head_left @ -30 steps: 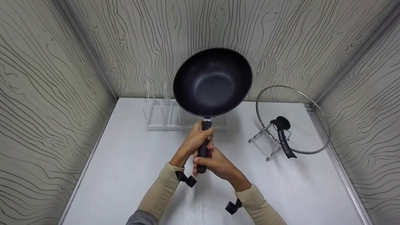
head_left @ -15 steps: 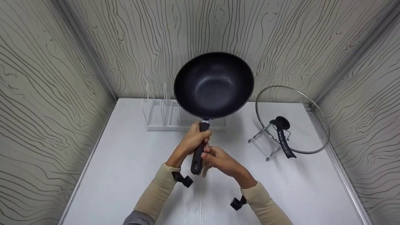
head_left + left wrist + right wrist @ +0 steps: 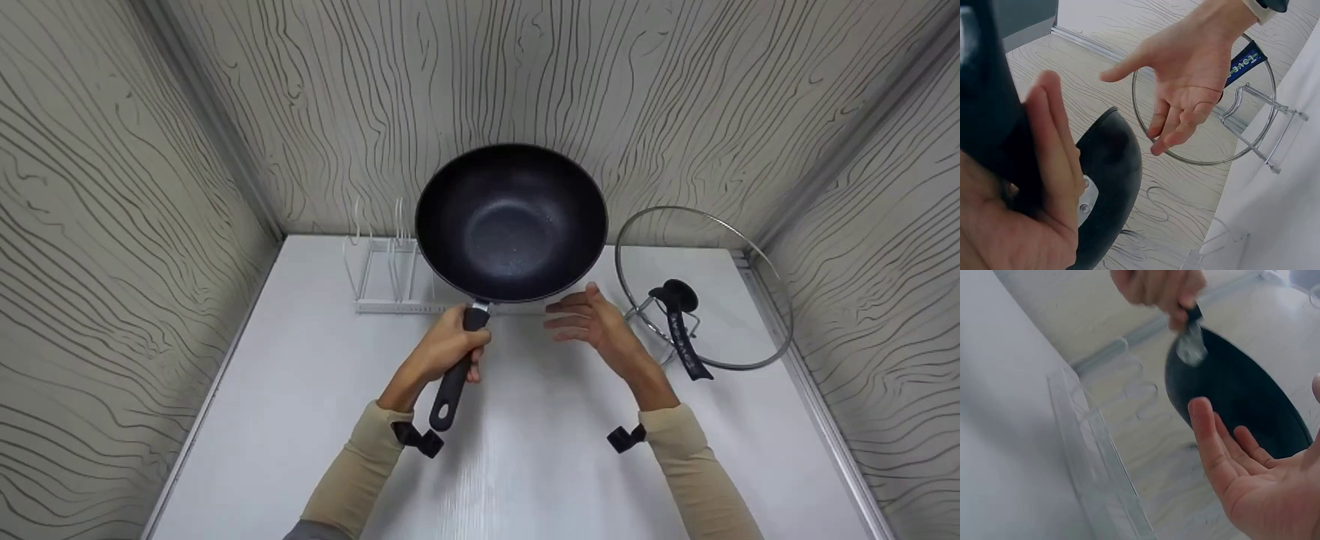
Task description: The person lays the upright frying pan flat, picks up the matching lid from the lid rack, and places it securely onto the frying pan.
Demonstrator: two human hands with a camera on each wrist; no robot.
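Observation:
A dark wok [image 3: 511, 225] is held up in front of the white wire rack [image 3: 375, 306], its inside facing the head camera. My left hand [image 3: 448, 345] grips the upper part of its black handle [image 3: 452, 386], whose end points down and left. Below the wok's lower right rim, my right hand [image 3: 600, 330] is held with fingers spread, holding nothing. In the left wrist view the right hand [image 3: 1188, 84] shows its palm beside the wok [image 3: 1112, 169]. From the right wrist view, the fingers of my right hand [image 3: 1269, 489] appear near the wok's underside [image 3: 1230, 388], with no contact plain.
On the right, a glass lid [image 3: 739, 300] with a black knob and a dark curved handle [image 3: 684, 341] leans on a small chrome stand [image 3: 634, 309]. Patterned walls [image 3: 315, 112] enclose the white table [image 3: 300, 420] at the back and both sides.
My right hand has let go of the handle and moved up and right to beside the wok's rim. The wok has lowered slightly, and its handle end has swung left.

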